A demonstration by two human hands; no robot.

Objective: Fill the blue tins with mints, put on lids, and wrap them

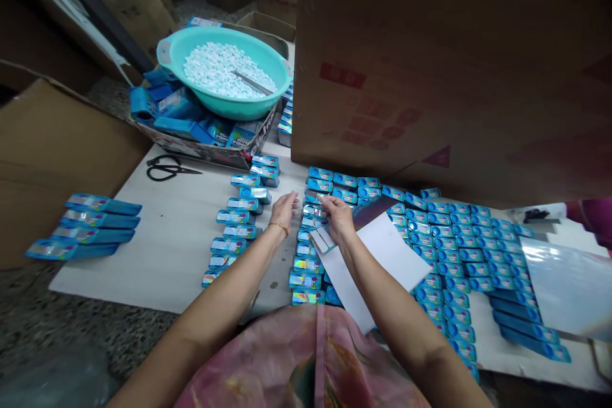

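Observation:
My left hand (285, 210) is over the table between two columns of small blue boxes, fingers stretched out and apart, holding nothing. Beside the nearer column of blue boxes (306, 281), my right hand (339, 217) pinches what looks like a small clear sticker above a box top. A white sheet (387, 252) with a strip of labels at its corner lies under my right wrist, across the boxes. Another column of blue boxes (234, 231) stands left of my left hand. Several box tops have a shiny rainbow glint.
A turquoise basin (215, 102) of white pellets, with metal tongs (253, 81), rests on a carton of blue packs. Black scissors (167, 169) lie on the white table (167, 229). A big cardboard box (430, 76) walls the back right. More blue boxes (449, 255) fill the right.

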